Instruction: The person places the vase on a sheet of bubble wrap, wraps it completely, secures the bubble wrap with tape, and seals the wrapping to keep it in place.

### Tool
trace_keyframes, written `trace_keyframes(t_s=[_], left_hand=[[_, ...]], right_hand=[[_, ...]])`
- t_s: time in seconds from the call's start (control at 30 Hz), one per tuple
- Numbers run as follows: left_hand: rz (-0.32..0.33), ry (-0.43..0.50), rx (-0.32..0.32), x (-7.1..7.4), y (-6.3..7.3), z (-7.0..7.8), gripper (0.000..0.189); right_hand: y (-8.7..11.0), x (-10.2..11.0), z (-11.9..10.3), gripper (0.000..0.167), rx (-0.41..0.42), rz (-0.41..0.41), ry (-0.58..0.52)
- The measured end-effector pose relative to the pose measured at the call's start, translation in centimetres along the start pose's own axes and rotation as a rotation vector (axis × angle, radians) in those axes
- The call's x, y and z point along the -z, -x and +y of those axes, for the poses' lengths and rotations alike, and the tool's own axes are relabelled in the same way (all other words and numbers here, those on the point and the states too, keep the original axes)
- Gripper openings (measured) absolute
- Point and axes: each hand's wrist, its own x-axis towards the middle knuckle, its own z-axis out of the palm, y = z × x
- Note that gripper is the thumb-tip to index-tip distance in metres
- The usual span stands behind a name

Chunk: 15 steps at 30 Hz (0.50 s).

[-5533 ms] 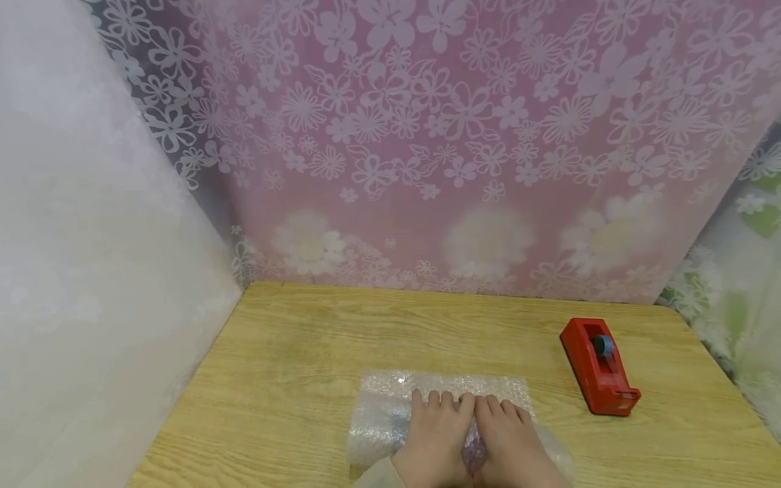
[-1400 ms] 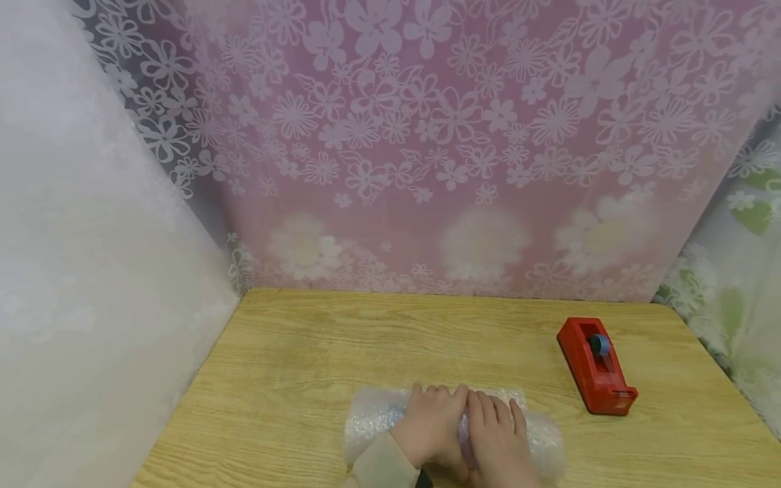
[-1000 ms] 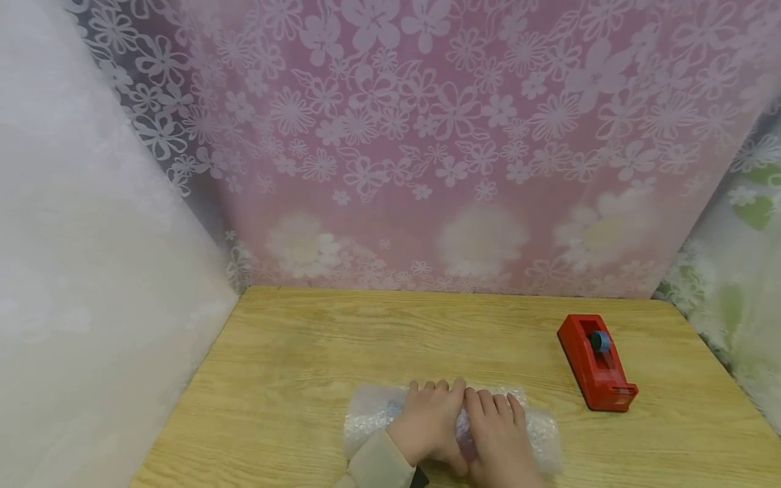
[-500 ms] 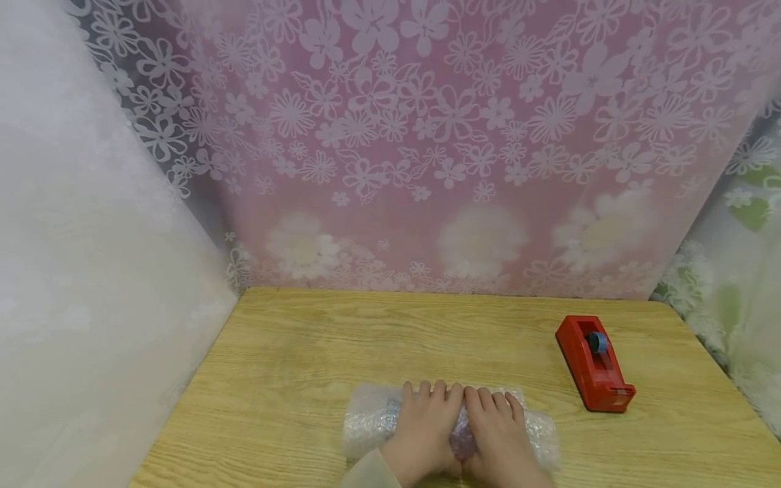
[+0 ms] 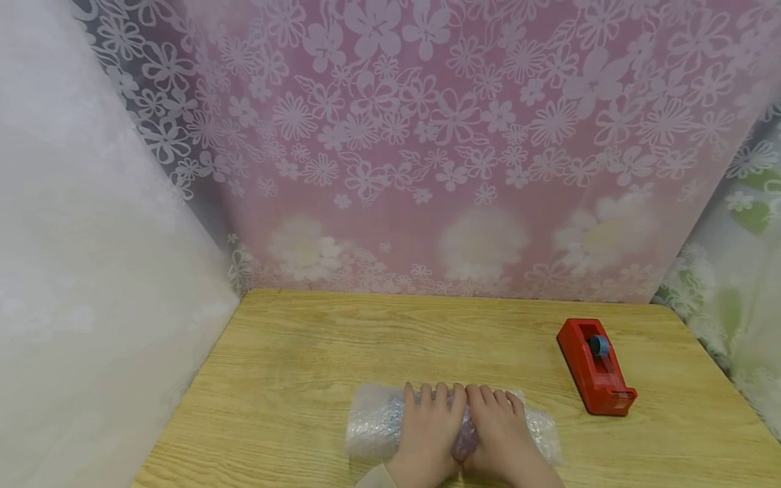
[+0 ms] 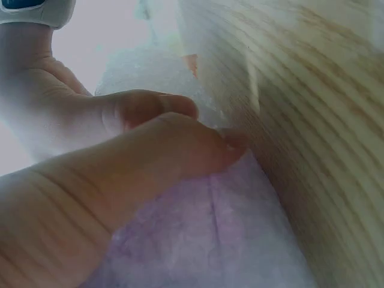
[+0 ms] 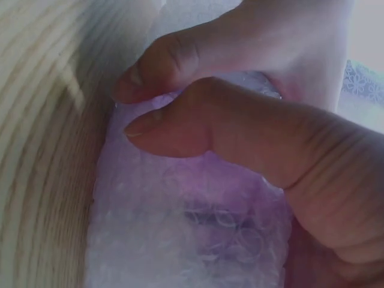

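A roll of bubble wrap lies crosswise near the front of the table, with something purple showing through its middle; what that is, the layers hide. Side by side, my left hand and right hand grip the roll from above, fingers over its far side. In the left wrist view, my left thumb presses the near side of the purple-tinted bubble wrap. The right wrist view has my right thumb bent against the wrap, close to the left thumb.
A red tape dispenser with a small blue-cored roll of tape stands to the right on the wood-grain table. Pink flowered cloth hangs behind the table, and pale cloth hangs at the left.
Since the oldest frame, the sheet part spread beyond my hands has been rolled up into a narrower cylinder. My left wrist, bent about a second ago, has straightened; both hands still hold the roll.
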Motion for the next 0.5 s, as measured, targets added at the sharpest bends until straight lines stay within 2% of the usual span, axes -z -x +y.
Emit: trace_keyframes(t_s=[0.2, 0.5], left_hand=[[0.039, 0.01, -0.011, -0.16, -0.26, -0.03, 0.104], [-0.028, 0.056, -0.035, 0.33, -0.9, -0.2, 0.102]], right_hand=[[-0.33, 0.19, 0.26, 0.093, 0.001, -0.008, -0.016], [-0.58, 0.37, 0.62, 0.097, -0.006, -0.055, -0.065]])
